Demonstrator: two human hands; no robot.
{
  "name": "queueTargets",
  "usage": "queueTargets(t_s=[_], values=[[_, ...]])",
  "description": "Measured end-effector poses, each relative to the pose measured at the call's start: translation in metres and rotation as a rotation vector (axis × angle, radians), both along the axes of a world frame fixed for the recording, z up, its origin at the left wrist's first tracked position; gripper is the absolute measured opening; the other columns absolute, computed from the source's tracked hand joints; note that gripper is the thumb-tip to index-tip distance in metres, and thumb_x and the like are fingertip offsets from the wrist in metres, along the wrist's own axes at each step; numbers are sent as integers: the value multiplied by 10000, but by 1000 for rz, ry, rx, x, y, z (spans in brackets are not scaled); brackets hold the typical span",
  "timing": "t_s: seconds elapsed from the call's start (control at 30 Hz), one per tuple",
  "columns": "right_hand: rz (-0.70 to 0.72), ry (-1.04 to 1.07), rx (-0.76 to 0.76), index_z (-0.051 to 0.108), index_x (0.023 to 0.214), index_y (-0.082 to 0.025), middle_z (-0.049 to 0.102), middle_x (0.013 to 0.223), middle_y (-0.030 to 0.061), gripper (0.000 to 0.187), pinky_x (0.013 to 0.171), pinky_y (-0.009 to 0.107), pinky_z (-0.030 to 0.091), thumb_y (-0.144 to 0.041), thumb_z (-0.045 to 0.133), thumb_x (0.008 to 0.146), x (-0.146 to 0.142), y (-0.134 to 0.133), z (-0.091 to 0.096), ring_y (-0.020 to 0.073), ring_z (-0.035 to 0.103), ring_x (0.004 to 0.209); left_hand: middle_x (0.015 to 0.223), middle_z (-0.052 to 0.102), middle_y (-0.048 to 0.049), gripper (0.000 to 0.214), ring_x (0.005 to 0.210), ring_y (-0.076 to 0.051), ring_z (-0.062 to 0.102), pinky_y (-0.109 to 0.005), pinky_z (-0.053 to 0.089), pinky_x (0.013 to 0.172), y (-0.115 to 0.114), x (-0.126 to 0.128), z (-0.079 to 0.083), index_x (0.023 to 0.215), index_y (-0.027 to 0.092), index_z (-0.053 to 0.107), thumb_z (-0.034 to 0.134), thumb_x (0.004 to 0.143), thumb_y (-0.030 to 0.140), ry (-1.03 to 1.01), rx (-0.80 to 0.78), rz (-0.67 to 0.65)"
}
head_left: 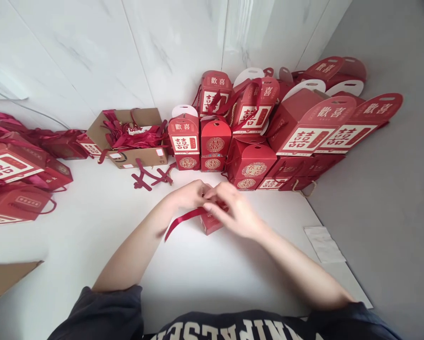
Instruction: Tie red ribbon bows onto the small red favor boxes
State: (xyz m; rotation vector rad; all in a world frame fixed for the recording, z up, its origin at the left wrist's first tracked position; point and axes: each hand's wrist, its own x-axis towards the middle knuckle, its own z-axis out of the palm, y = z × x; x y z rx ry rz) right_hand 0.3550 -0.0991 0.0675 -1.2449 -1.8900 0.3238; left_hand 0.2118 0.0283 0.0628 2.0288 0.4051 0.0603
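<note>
A small red gift box (212,225) stands on the white table in front of me, its upper part hidden by my hands. My left hand (192,193) is closed at the box's top, the fingertips pinched together and partly covered by the other hand. From the right, my right hand (236,210) reaches over the box with thumb and fingers bent in a pinch, slightly blurred. A dark red satin ribbon (183,219) runs out between the hands, its loose end hanging to the left. Both hands meet where the ribbon lies; the exact grip is partly hidden.
Behind my hands stands an open cardboard box (139,158) full of red ribbons. Red cord pieces (151,178) lie before it. Stacked red gift boxes (254,163) line the wall at right; more boxes (15,203) sit at left. White paper (324,244) lies near the right edge.
</note>
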Motion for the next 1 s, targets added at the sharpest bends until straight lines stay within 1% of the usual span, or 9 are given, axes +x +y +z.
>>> queueTargets(t_s=[0.07, 0.13, 0.23, 0.3, 0.43, 0.57, 0.67, 0.8, 1.0], values=[[-77, 0, -158, 632, 846, -188, 601, 870, 57, 262, 781, 324, 467, -431, 559, 910, 25, 5, 0, 189, 558, 867, 793, 692, -42, 161, 770, -168, 615, -294, 480, 736, 0, 0, 3, 769, 123, 724, 677, 784, 276, 10, -8, -19], [-17, -3, -277, 645, 806, -193, 588, 872, 48, 268, 766, 317, 464, -456, 626, 856, 44, 12, -6, 185, 551, 856, 819, 702, -46, 161, 841, -181, 621, -294, 473, 789, 1, 0, 5, 797, 135, 743, 667, 799, 276, 5, -15, -67], [121, 93, -324, 630, 762, -187, 608, 861, 30, 237, 784, 310, 469, -411, 670, 828, 53, 18, -15, 165, 572, 826, 816, 713, -45, 153, 911, -191, 624, -289, 465, 842, 1, 0, 6, 753, 153, 752, 671, 800, 274, -13, 1, -86], [147, 210, -315, 618, 759, -186, 645, 823, 23, 229, 775, 310, 481, -395, 649, 847, 52, 19, -17, 157, 601, 787, 849, 727, -45, 151, 941, -191, 629, -284, 467, 863, 1, 0, 5, 747, 167, 758, 674, 802, 279, -20, 3, -68], [94, 286, -170, 612, 755, -196, 701, 819, 40, 210, 728, 325, 513, -377, 650, 855, 48, 13, -19, 172, 643, 756, 953, 743, -61, 157, 993, -194, 635, -288, 476, 895, 3, 0, 3, 837, 181, 780, 667, 817, 288, -24, -48, -70], [201, 11, 71, 629, 820, -205, 720, 877, 70, 100, 753, 343, 532, -233, 588, 906, 46, -2, -22, 188, 655, 838, 978, 745, -71, 148, 1034, -197, 637, -306, 472, 957, 9, 1, -1, 891, 184, 784, 672, 807, 234, -68, -64, -108], [250, -247, 180, 634, 984, -171, 724, 989, 110, 144, 812, 372, 548, -147, 498, 941, 46, -13, -22, 207, 664, 928, 998, 747, -77, 152, 1058, -199, 636, -315, 476, 973, 11, 1, -2, 891, 185, 785, 658, 809, 190, -72, -51, -108], [227, -428, 247, 631, 1064, -141, 719, 1039, 140, 235, 849, 395, 577, -102, 424, 959, 44, -21, -18, 230, 680, 988, 989, 752, -76, 133, 1059, -201, 640, -326, 485, 965, 9, 0, 1, 863, 186, 784, 670, 796, 180, -69, -32, -73], [194, -481, 250, 633, 1055, -133, 713, 1032, 150, 260, 860, 405, 585, -83, 397, 957, 39, -27, -16, 242, 681, 997, 969, 751, -70, 134, 1049, -212, 636, -325, 497, 933, 2, 0, 4, 853, 188, 774, 745, 728, 228, -54, 34, -68]])
